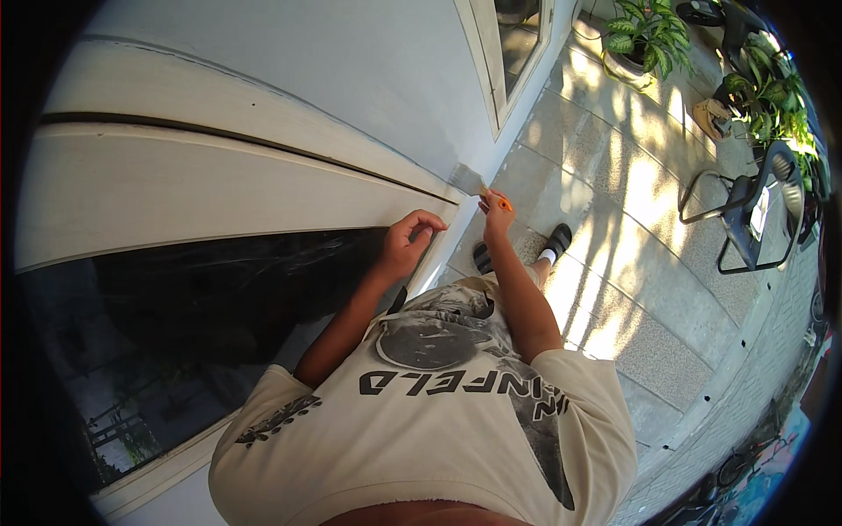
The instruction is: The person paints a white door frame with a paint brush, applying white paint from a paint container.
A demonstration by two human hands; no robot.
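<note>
My right hand (496, 221) is closed around the orange handle of a paintbrush (471, 181). Its wide, pale bristles lie against the low part of the white wall (386, 79), right beside the cream door frame (289, 123). My left hand (410, 242) is at the edge of the cream door (219, 188), a little left of the brush. Its fingers are loosely bent, with the thumb apart and nothing visible in them. The fingertips appear to rest on the door's edge.
Dark glass (219, 307) fills the door's panel at the left. A window frame (491, 79) is set in the wall above. Across the sunlit tiled floor (614, 202) stand a potted plant (645, 44) and a dark folding chair (754, 215). My sandalled feet (556, 241) are below my hands.
</note>
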